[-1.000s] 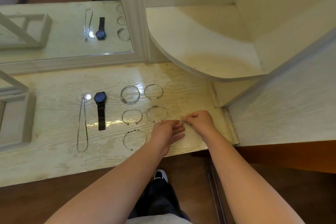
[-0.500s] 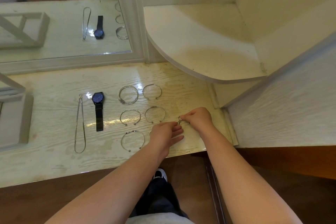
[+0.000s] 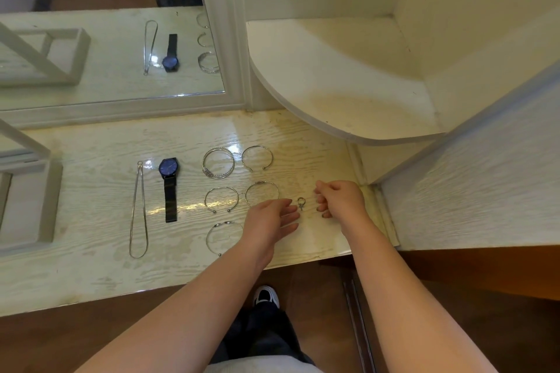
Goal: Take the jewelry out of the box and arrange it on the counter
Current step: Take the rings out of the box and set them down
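A small silver ring (image 3: 301, 202) lies on the pale wooden counter (image 3: 91, 251) between my hands, touched by neither. My left hand (image 3: 269, 219) hovers just left of it with fingers straight, covering part of a bangle. My right hand (image 3: 341, 198) is just right of the ring, fingers loosely curled and holding nothing. Laid out to the left are a silver chain necklace (image 3: 138, 209), a blue-faced watch (image 3: 168, 188), a stacked bangle (image 3: 218, 163) and several open cuff bangles (image 3: 257, 157). The white jewelry box (image 3: 50, 200) stands at the far left edge.
A mirror (image 3: 106, 54) runs along the back of the counter and reflects the jewelry. A rounded white shelf (image 3: 333, 79) overhangs the counter at the back right. A white cabinet side (image 3: 472, 191) walls the right end. The floor and my shoe (image 3: 266, 295) show below the counter edge.
The ring that both hands pinched together now lies alone on the counter. My hands have let go and drawn slightly apart, the left opening its fingers.
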Demonstrator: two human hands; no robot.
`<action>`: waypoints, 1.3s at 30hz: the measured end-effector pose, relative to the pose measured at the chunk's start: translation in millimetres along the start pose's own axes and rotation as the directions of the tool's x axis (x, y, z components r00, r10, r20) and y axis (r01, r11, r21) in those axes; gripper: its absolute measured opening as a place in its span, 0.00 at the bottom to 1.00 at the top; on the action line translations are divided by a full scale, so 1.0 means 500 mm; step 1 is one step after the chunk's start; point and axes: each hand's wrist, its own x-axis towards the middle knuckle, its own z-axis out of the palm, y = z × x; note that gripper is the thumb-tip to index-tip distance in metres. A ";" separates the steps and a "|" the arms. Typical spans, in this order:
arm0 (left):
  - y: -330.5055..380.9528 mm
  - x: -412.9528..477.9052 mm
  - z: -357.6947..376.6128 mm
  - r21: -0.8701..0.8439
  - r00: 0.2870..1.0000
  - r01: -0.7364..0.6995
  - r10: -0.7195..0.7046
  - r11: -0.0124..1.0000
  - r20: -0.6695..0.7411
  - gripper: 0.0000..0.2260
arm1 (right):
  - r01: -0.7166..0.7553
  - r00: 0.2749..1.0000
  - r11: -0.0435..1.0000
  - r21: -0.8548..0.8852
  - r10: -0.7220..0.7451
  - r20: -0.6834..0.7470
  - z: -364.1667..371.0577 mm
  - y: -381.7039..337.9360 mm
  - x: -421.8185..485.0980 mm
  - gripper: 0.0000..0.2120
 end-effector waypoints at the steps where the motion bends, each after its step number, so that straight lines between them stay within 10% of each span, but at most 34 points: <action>1: 0.008 -0.003 -0.006 0.007 1.000 -0.028 0.028 1.000 -0.005 0.07 | -0.003 1.000 0.997 0.074 0.004 -0.004 0.000 -0.004 -0.008 0.13; 15: 0.109 -0.086 -0.237 -0.059 0.859 -0.437 0.397 0.897 -0.324 0.10 | 0.067 0.932 0.952 0.299 -0.167 0.322 0.205 -0.131 -0.178 0.17; 29: 0.074 -0.221 -0.612 -0.278 0.623 -0.593 0.213 0.756 -0.752 0.09 | 0.264 0.666 0.962 0.073 -0.237 0.707 0.556 -0.211 -0.389 0.16; 39: 0.113 -0.255 -0.820 -0.294 0.617 -0.587 0.182 0.754 -0.766 0.09 | 0.336 0.646 0.941 0.037 -0.259 0.718 0.753 -0.232 -0.489 0.14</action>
